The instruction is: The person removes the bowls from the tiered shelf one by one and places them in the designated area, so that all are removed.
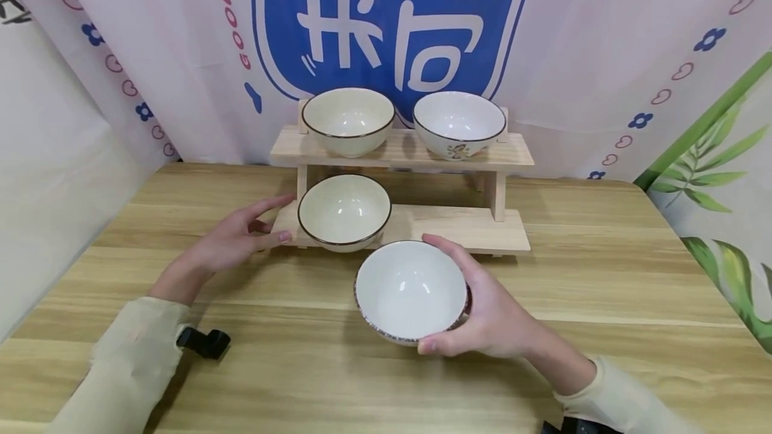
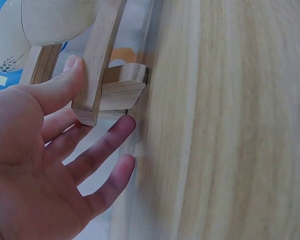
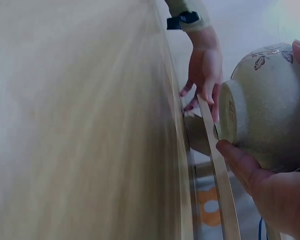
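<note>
My right hand (image 1: 491, 313) grips a white bowl (image 1: 410, 290) with a dark speckled rim by its right side, above the table in front of the shelf. Its pale foot and brown leaf pattern show in the right wrist view, where the bowl (image 3: 275, 100) is tilted. At the lower tier's left end, my left hand (image 1: 232, 236) pinches the board of the wooden shelf (image 2: 101, 55), thumb on one face and fingers at the other; two fingers stretch free. A cream bowl (image 1: 345, 209) with a brown rim sits beside it on that tier.
On the upper tier stand another cream bowl (image 1: 348, 116) and a white bowl (image 1: 460, 119) with a small printed figure. A patterned curtain (image 1: 199, 86) hangs behind the wooden table (image 1: 289, 367). Painted green leaves (image 1: 699, 166) mark the right side.
</note>
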Demonstrator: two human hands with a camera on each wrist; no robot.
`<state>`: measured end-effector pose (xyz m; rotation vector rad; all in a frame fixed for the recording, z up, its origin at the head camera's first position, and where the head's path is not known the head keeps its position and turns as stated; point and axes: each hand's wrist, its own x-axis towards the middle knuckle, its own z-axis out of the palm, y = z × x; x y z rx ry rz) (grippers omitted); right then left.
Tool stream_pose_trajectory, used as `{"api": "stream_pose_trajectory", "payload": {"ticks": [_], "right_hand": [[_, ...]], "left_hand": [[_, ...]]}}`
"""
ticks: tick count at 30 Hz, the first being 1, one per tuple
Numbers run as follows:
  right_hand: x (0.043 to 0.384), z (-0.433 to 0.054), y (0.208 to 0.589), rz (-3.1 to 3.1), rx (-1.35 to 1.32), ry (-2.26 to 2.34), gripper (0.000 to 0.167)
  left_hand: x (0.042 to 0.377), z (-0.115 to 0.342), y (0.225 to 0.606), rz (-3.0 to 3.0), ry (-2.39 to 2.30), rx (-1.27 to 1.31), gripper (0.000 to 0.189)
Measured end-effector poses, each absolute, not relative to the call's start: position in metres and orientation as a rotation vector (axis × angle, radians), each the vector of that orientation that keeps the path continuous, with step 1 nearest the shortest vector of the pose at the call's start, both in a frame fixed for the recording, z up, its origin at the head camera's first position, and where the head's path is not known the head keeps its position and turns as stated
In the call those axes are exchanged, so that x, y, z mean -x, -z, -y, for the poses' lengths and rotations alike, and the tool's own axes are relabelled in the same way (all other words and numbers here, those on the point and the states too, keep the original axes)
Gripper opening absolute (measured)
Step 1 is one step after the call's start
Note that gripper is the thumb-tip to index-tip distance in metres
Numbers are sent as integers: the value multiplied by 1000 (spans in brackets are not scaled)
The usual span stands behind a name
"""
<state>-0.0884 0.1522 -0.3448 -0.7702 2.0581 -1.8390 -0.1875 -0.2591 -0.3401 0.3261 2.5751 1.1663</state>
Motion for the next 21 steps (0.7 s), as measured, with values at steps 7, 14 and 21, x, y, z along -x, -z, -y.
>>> {"api": "stream_pose_trajectory", "payload": {"ticks": [7, 14, 21], "right_hand": [[81, -129, 344, -1997, 757, 1878, 122], [77, -105, 347, -1960, 694, 1872, 120], [73, -89, 347, -1983, 669, 1823, 119]], "left_hand": [[183, 264, 339, -2587, -1166, -318, 81], [181, 267, 339, -2594, -1167, -300, 80], [183, 262, 337, -2593, -1172, -293, 79]]}}
